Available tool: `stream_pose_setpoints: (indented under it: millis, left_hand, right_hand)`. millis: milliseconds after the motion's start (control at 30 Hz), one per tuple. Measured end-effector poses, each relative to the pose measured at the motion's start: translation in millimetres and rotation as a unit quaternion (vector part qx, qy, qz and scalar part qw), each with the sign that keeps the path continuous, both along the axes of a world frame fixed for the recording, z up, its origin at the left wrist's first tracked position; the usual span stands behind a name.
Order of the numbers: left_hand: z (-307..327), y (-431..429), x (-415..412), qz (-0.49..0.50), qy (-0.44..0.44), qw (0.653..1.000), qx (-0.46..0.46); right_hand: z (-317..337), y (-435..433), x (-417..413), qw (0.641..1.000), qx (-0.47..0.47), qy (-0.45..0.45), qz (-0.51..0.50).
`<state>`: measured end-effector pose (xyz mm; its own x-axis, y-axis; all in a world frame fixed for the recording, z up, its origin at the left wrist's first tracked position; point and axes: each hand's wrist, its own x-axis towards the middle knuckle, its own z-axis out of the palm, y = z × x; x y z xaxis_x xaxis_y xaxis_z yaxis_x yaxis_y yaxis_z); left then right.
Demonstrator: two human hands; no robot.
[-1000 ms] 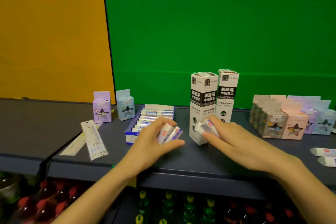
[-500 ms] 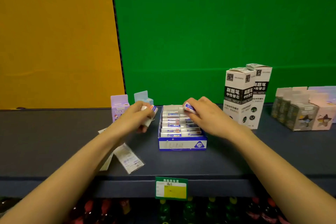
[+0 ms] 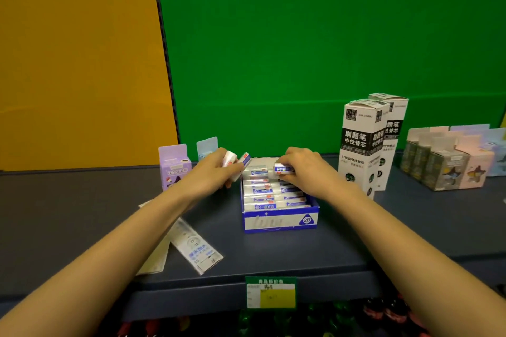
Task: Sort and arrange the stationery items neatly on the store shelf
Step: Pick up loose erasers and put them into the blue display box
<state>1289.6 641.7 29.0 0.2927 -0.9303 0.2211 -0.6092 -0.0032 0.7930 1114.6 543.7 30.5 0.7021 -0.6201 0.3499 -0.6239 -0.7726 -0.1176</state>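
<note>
A blue and white eraser display box stands on the dark shelf, filled with rows of white erasers. My left hand hovers just left of the box's back corner, shut on two white erasers. Over the back rows of the box, my right hand grips one eraser that lies on top of the packed ones.
Two tall white refill boxes stand right of the eraser box. Pastel small boxes are grouped at far right. A purple box and a blue box stand behind my left hand. Packaged rulers lie front left. A price tag hangs below.
Both hands carried erasers left from beside the tall boxes to the eraser box. My right hand has lowered its eraser onto the back rows; the left still holds two.
</note>
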Motion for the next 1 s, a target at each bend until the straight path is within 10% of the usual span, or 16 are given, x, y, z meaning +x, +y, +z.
stream_pose_setpoints:
  millis: [533, 1000]
  left_hand:
    - [0.1, -31.1, -6.4, -0.045, -0.262, 0.964, 0.008]
    - [-4.9, -39.8, -3.3, -0.044, -0.242, 0.969, -0.023]
  right_hand:
    - [-7.2, -15.2, -0.8, 1.0, 0.019, -0.014, 0.001]
    - [-7.0, -15.5, -3.0, 1.0, 0.009, -0.014, 0.007]
